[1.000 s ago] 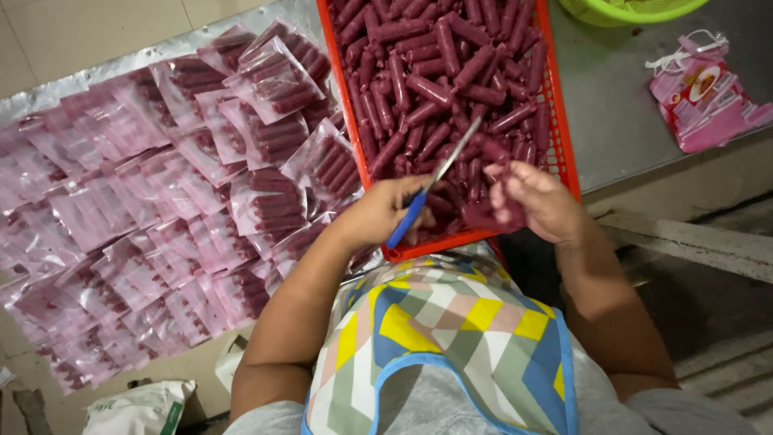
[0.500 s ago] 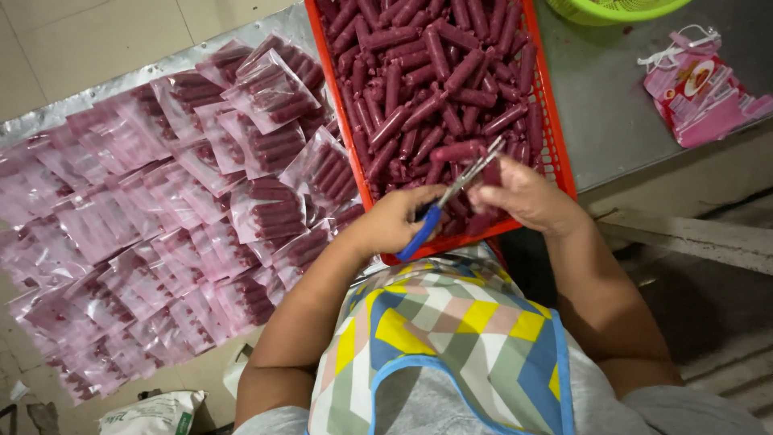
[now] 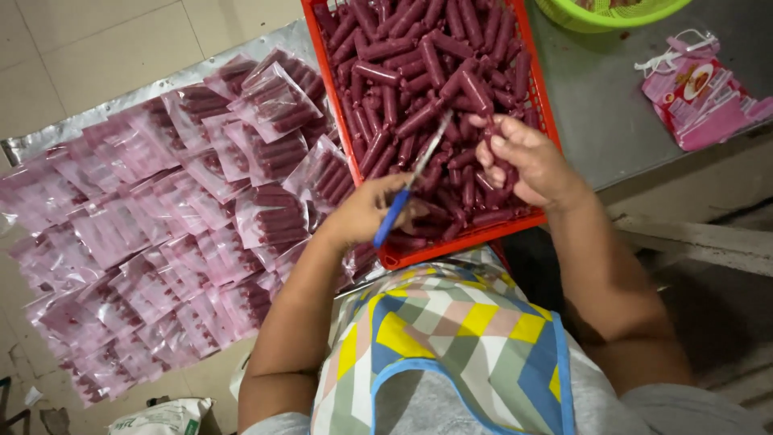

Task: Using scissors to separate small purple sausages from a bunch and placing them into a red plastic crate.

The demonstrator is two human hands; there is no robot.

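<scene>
Left hand [image 3: 366, 213]: closed around the blue handles of the scissors [image 3: 412, 184]; blades angled up and to the right over the red crate [image 3: 541, 97]; blades look nearly closed, tips near the right hand.
Right hand [image 3: 523, 161]: fingers curled around a few dark red sausages [image 3: 501, 165], held just above the pile at the crate's near right corner; thumb side towards the blades.
Sausages in crate [image 3: 419, 89]: heaped loose, filling the crate; whether the held ones are linked to others I cannot tell.
Packets [image 3: 161, 234]: clear bags of sausages spread over a foil sheet [image 3: 48, 137] on the floor, left of the crate (many overlapping).
Bench [image 3: 604, 121]: grey top to the right; pink bags [image 3: 700, 93] lying on it; green basket [image 3: 612, 10] at the far edge, partly out of view.
Risk: blade tips sit close to the right fingers; a hurried snip could nick skin; a loose grip could drop sausages past the crate's near rim onto the apron [image 3: 451, 346].
Pose: both forearms reach forward from the lap, elbows bent; left wrist turned inward, right wrist raised over the crate's corner; hands near each other, not touching.
</scene>
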